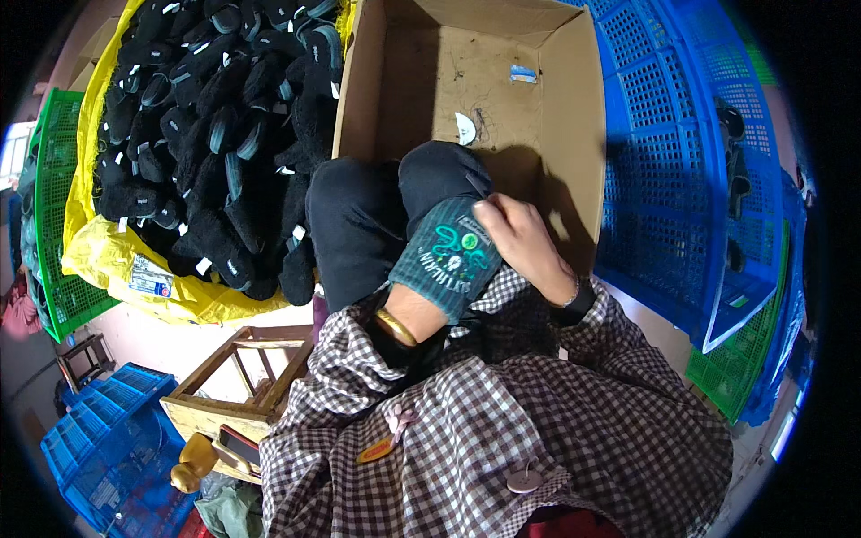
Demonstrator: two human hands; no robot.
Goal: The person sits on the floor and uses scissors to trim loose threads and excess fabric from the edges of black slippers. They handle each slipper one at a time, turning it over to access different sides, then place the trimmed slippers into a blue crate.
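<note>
So the cardboard box [574, 117] was my reference point here: plain brown, slightly scuffed walls, with loose dark threads, a white crescent-shaped scrap [465, 129] and a little blue-and-white scrap [523, 74] on its bottom.

Just on the wearer's side of the box, over the lap, was a dark teal ribbed knit piece [439, 247], stretchy-looking and tube-like, with pale lettering and a bright green design. The left hand [418, 308] was pushed up inside it, so I honestly can't tell whether those fingers were spread or curled; only the wrist end showed, with a smooth gold-coloured bangle [396, 327]. The right hand [525, 238], near the box's close right corner, was curled in and pinching the knit's far edge. Its lower fingers were tucked out of sight, and a thin dark tip beside it was too small to identify.

Left of the box sat a heap of fuzzy black slippers [206, 117] in a crinkly yellow sack [90, 247], cut off along the top edge. Dark-trousered knees [359, 224] hid part of the box's near end, and a shadow fell inside it.

As for elbow room, the box's open top gave space beyond the knees, but latticed blue plastic crates [664, 161] crowded its right wall and the sack hugged its left.
</note>
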